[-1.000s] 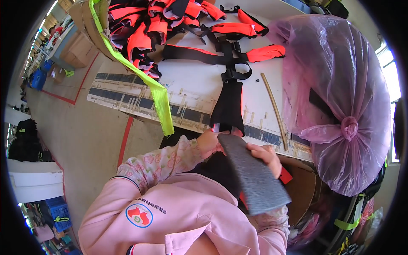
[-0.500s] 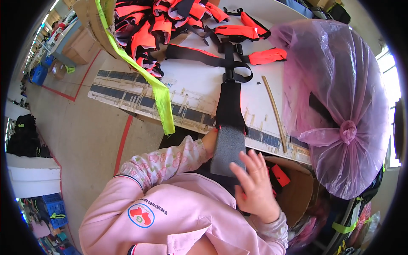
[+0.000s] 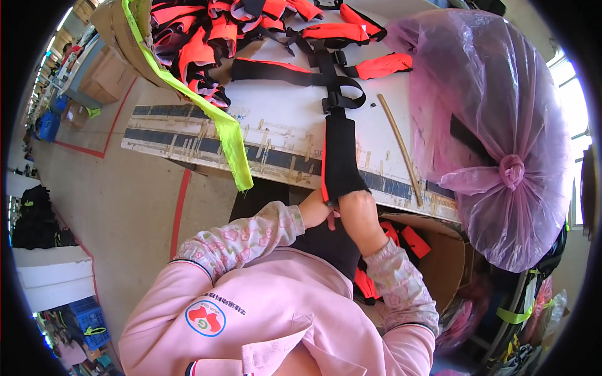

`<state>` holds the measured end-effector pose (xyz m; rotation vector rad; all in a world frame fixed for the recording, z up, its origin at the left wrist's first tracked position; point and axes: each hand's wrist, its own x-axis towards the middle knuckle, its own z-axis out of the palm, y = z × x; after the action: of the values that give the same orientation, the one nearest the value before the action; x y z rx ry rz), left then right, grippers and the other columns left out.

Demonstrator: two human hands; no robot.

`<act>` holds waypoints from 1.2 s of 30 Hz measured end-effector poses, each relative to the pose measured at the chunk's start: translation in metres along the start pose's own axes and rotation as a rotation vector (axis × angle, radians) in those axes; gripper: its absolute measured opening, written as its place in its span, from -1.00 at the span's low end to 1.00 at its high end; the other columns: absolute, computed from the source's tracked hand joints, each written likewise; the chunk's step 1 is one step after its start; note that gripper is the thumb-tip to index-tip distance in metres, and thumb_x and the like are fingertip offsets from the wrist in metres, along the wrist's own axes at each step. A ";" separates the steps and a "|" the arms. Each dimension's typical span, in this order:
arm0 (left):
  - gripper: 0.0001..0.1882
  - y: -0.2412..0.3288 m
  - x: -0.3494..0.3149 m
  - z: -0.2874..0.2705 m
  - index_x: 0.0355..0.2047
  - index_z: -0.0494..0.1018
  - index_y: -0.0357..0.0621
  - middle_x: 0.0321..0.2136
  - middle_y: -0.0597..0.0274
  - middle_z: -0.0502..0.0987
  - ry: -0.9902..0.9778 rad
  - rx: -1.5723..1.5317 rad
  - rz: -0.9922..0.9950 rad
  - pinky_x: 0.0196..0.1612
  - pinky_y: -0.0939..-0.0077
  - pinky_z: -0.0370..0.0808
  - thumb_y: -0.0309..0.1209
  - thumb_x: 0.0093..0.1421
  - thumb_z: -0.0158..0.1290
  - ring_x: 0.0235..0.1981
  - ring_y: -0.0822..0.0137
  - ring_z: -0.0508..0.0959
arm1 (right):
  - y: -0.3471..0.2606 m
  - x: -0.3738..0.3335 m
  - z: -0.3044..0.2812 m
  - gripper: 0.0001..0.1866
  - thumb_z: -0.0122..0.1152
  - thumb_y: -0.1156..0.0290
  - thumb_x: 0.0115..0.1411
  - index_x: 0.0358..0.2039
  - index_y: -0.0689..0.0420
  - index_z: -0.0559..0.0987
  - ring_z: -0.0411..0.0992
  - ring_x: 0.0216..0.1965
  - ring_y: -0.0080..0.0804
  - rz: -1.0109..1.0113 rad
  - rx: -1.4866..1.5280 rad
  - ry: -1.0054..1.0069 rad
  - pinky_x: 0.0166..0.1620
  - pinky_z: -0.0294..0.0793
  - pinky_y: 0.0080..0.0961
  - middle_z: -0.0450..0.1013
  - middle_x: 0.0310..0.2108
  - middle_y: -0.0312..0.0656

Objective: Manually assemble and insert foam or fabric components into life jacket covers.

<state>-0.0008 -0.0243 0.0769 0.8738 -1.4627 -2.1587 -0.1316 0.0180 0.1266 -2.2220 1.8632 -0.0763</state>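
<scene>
At the far left, cardboard boxes (image 3: pixel 106 72) stand on the floor, their number hard to tell near the bent rim. A blue crate (image 3: pixel 84 313) sits low at the left, partly cut off. A long yellow-green strap (image 3: pixel 213 119) hangs from the pile over the front edge of the counter (image 3: pixel 276 109), its end dangling free. Behind it lies a heap of orange and black harnesses (image 3: pixel 207 37), too tangled to count, the top cut off by the frame.

The left hand (image 3: pixel 316 210) is closed on the lower left edge of the black padded strap (image 3: pixel 342 156), thumb and fingers pinching it. The right hand (image 3: pixel 359 210) is curled shut over the same lower end, just beside the left; its fingertips are hidden under the pad. The padded strap lies lengthwise on the counter, its near end over the front edge, its far end joined to black webbing and buckles (image 3: pixel 335 81). One thin wooden stick (image 3: pixel 398 147) lies just right of it. Below the counter an open cardboard box (image 3: pixel 445 250) holds orange pieces, mostly hidden by the arm. At right, one large pink plastic bag (image 3: pixel 495 125), knotted at its lower end, hides its contents.
</scene>
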 end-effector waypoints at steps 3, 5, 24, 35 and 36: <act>-0.83 -0.007 -0.007 0.007 -0.31 0.41 -0.25 -0.56 0.10 0.49 0.035 0.024 -0.014 -0.68 0.53 0.43 -0.55 0.15 -0.19 -0.74 0.33 0.46 | 0.022 0.013 0.033 -0.85 0.26 0.39 -0.39 -0.69 0.14 0.54 0.45 -0.61 -0.24 -0.081 0.005 0.062 -0.49 0.43 -0.39 0.44 -0.67 -0.14; -0.82 -0.012 -0.007 0.004 -0.31 0.41 -0.24 -0.55 0.10 0.49 0.094 -0.020 -0.060 -0.66 0.53 0.44 -0.58 0.14 -0.20 -0.78 0.32 0.44 | 0.025 0.024 0.040 -0.91 0.26 0.39 -0.41 -0.79 0.07 0.53 0.42 -0.71 -0.26 -0.145 0.164 0.135 -0.57 0.40 -0.40 0.41 -0.76 -0.18; -0.77 -0.094 0.005 -0.021 -0.17 0.36 -0.16 -0.43 0.25 0.48 0.364 -0.100 0.176 -0.51 0.58 0.40 -0.60 0.18 -0.17 -0.47 0.47 0.46 | -0.015 0.017 0.072 -0.85 0.02 0.43 0.00 -0.49 0.14 0.57 0.50 -0.49 -0.15 -0.096 0.227 0.107 -0.40 0.48 -0.29 0.48 -0.57 -0.06; -0.82 -0.085 0.004 -0.023 -0.36 0.35 -0.16 -0.77 0.23 0.35 0.218 -0.079 0.002 -0.87 0.52 0.24 -0.37 0.26 -0.22 -0.89 0.36 0.34 | -0.020 0.073 0.094 -0.78 -0.01 0.38 0.05 -0.40 0.17 0.57 0.50 -0.44 -0.18 0.127 0.783 0.332 -0.37 0.47 -0.29 0.50 -0.51 -0.09; -0.79 -0.078 0.001 -0.021 -0.38 0.35 -0.16 -0.76 0.24 0.36 0.222 -0.082 -0.056 -0.88 0.53 0.23 -0.33 0.26 -0.21 -0.87 0.36 0.35 | -0.017 0.065 0.088 -0.80 0.02 0.41 0.01 -0.41 0.17 0.58 0.50 -0.46 -0.19 0.208 0.785 0.027 -0.40 0.47 -0.28 0.51 -0.49 -0.08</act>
<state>0.0142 -0.0096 -0.0008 1.0965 -1.2468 -2.0682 -0.0858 -0.0294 0.0378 -1.4901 1.6591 -0.6730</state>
